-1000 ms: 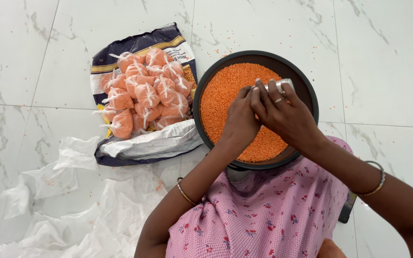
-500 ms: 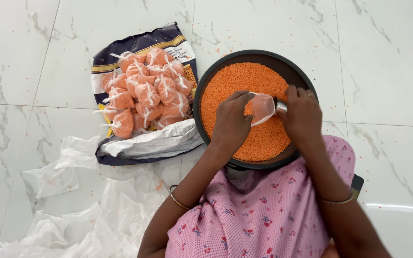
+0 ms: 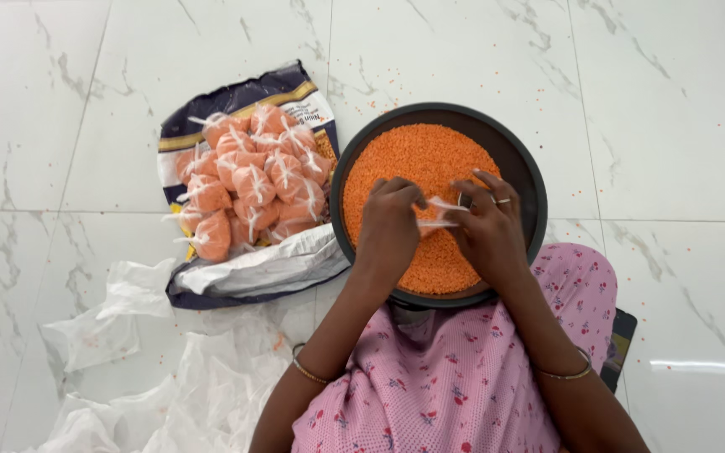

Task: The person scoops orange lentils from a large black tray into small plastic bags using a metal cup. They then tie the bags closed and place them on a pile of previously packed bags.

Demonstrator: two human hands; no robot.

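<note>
Pinching clear pouch (image 3: pixel 436 215) over lentil pan (image 3: pixel 520 159): left hand (image 3: pixel 389 231), right hand (image 3: pixel 490 231); tied pouches (image 3: pixel 249 180) piled, lentils remain.

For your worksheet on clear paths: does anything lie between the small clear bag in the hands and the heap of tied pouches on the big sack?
Only the pan's dark rim lies between. Both hands hold the bag over the lentils; the pouches lie on the sack to their left.
</note>
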